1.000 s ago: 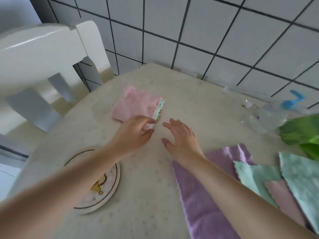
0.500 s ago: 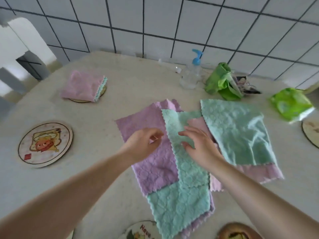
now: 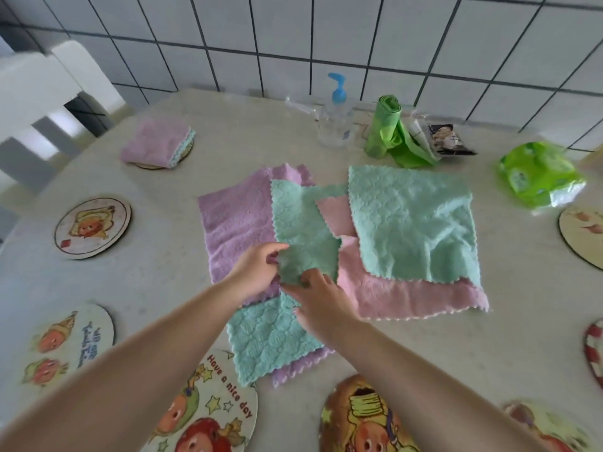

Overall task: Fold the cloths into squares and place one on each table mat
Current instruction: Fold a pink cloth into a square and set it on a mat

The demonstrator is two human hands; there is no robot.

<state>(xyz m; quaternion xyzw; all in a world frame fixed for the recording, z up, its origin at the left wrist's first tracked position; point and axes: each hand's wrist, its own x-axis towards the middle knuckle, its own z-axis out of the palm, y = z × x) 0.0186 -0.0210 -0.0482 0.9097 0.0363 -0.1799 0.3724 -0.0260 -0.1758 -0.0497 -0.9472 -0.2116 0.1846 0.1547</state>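
Several unfolded cloths overlap at the table's middle: a purple cloth (image 3: 233,230), a long mint cloth (image 3: 301,230) over it, a pink cloth (image 3: 401,296) and a second mint cloth (image 3: 412,220) on top of that. My left hand (image 3: 257,270) pinches the long mint cloth at its left edge. My right hand (image 3: 321,300) pinches the same cloth just below and right. A folded pink cloth (image 3: 156,146) sits on a round mat (image 3: 186,151) at the far left. Bare round mats lie around: one at the left (image 3: 93,228), one at the near left (image 3: 68,344), one in front (image 3: 208,406).
A clear pump bottle (image 3: 336,122), a green bag roll (image 3: 388,132) and a dark packet (image 3: 448,140) stand by the tiled wall. A green tissue pack (image 3: 538,172) lies at the right. More mats sit at the right edge (image 3: 584,236) and near front (image 3: 362,419). A white chair (image 3: 42,93) is at the left.
My hands left the folded pink cloth on the far mat and came to the cloth pile. Both now pinch the long mint cloth, lower on it than half a second ago.
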